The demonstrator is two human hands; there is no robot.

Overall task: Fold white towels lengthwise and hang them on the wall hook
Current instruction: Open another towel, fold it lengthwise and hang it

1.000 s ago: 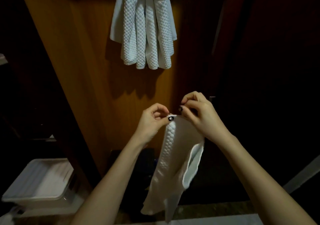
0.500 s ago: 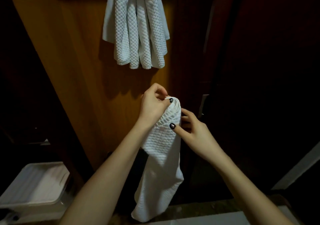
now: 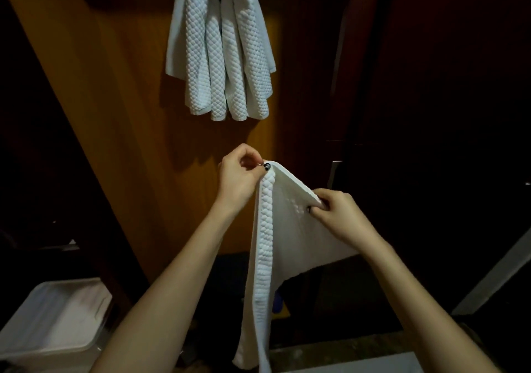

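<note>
A white waffle-textured towel (image 3: 290, 229) hangs in the air between my hands. My left hand (image 3: 238, 177) pinches its top corner, and the folded edge drops straight down from there. My right hand (image 3: 336, 211) grips the other top edge lower and to the right, pulling the cloth out into a slanted sheet. Several white towels (image 3: 221, 56) hang bunched on the wooden wall (image 3: 123, 99) above my hands. The hook itself is hidden by them at the top edge.
A white plastic bin (image 3: 54, 321) sits at the lower left. Dark wooden panels (image 3: 431, 85) stand to the right of the lit wall. A pale ledge (image 3: 359, 364) runs along the bottom edge below the towel.
My right hand has taken hold of the towel's free edge and drawn it out to the right, spreading the cloth. My left hand keeps its pinch on the top corner.
</note>
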